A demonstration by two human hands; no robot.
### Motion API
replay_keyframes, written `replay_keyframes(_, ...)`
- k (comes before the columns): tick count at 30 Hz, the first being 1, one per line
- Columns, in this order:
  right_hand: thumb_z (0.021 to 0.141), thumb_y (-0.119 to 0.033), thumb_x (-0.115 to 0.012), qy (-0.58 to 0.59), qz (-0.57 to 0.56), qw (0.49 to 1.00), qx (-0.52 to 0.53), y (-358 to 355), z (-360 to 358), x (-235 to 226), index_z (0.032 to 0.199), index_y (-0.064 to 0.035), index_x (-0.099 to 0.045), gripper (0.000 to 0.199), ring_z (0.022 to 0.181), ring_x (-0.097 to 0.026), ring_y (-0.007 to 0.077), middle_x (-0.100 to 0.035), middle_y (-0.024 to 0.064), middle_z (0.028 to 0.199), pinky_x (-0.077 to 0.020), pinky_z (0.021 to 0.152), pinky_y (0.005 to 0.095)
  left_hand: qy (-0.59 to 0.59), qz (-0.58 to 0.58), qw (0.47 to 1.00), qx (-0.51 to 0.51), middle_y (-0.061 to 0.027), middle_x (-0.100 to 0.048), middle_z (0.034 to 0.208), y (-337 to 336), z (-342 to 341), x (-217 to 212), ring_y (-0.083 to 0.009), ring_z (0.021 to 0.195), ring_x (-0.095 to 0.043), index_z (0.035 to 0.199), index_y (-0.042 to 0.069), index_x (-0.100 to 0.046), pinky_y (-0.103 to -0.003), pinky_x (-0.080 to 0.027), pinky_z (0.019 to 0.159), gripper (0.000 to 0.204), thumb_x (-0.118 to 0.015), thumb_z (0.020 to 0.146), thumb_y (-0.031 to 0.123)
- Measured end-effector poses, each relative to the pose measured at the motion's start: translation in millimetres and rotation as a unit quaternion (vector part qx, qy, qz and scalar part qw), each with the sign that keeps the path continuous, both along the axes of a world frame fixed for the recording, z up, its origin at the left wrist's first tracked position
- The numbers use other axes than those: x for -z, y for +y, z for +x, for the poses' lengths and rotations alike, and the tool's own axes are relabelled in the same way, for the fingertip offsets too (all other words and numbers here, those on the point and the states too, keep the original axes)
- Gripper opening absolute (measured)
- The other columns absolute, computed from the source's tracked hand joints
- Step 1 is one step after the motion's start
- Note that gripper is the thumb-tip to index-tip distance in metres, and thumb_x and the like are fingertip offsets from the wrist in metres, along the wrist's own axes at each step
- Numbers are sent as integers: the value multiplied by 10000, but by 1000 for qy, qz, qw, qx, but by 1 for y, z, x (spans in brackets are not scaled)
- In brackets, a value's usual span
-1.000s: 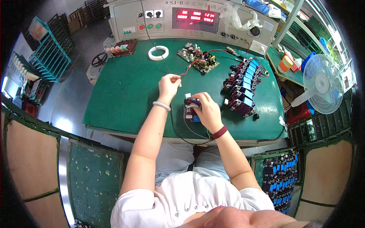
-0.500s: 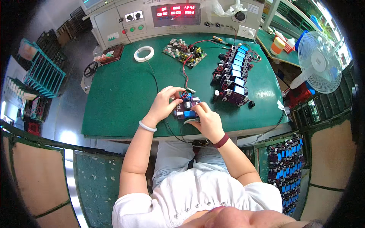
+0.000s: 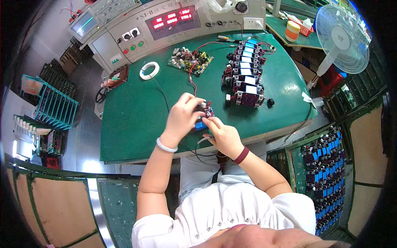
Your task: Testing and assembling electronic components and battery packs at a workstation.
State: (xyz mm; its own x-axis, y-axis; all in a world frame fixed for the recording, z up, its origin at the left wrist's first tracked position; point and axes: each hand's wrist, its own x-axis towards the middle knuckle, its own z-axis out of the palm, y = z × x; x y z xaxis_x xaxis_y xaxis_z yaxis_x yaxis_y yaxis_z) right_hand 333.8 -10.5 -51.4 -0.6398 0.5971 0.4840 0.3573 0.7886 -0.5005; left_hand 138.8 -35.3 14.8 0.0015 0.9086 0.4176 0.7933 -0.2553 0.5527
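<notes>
A small circuit board (image 3: pixel 200 125) with a blue component lies near the front edge of the green bench, partly hidden by both hands. My right hand (image 3: pixel 226 137) grips the board's right side, thumb and fingers closed at its edge. A grey cable (image 3: pixel 204 140) curves beside that thumb. Over the board's left part, my left hand (image 3: pixel 181 115) is raised with thumb and fingertips pinched; something small and whitish shows at the fingertips, its kind unclear. A red wire (image 3: pixel 192 78) runs from a larger populated circuit board (image 3: pixel 190 60) down to the left fingers.
A row of assembled boards with blue parts (image 3: pixel 247 70) stands right of centre. A white ring (image 3: pixel 149 70) lies left. Behind is a grey test console (image 3: pixel 151 31) with a red display. A fan (image 3: pixel 341 39) stands at right; a rack of boards (image 3: pixel 326 177) is lower right.
My left hand has lifted off the board's upper left and now pinches above it. My right hand stays on the board. The whole view has turned and shifted.
</notes>
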Motion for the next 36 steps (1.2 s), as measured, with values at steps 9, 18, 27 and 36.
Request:
replay_keyframes(9,744,-1,-737,162,5,982,95,13,34,-16,1115,-83,-648,391,806,-703,362,-659,134,1108,-579,658,434,81,52,994,-54,-128,-627,956,-13,70,31,-320,904,-661,1037,15,-694,-423,-551,779,280,-804,799,113)
replay_keyframes(18,714,-62,-773,-46,-4,997,-65,30,28,-30,1476,-119,-510,809,805,-715,316,-476,87,1568,-580,677,415,101,90,991,-9,-118,-626,1063,-43,52,39,-344,1035,-609,1127,45,-723,-467,-471,937,304,-766,827,74)
replay_keyframes(27,847,-257,-799,-23,33,999,-28,43,6,-20,1292,-177,-597,495,761,-721,310,-631,59,1226,-582,619,406,111,26,990,-84,-125,-544,1420,-61,25,47,-367,1317,-519,1277,73,-665,-479,-455,1094,588,-863,724,114)
replay_keyframes(36,845,-86,-713,16,77,995,-54,62,13,-12,1036,-75,-650,201,773,-743,280,-720,80,1219,-588,644,382,192,108,975,-34,-142,-637,1382,-37,9,67,-337,1159,-653,1198,38,-619,-438,-544,964,472,-827,787,140)
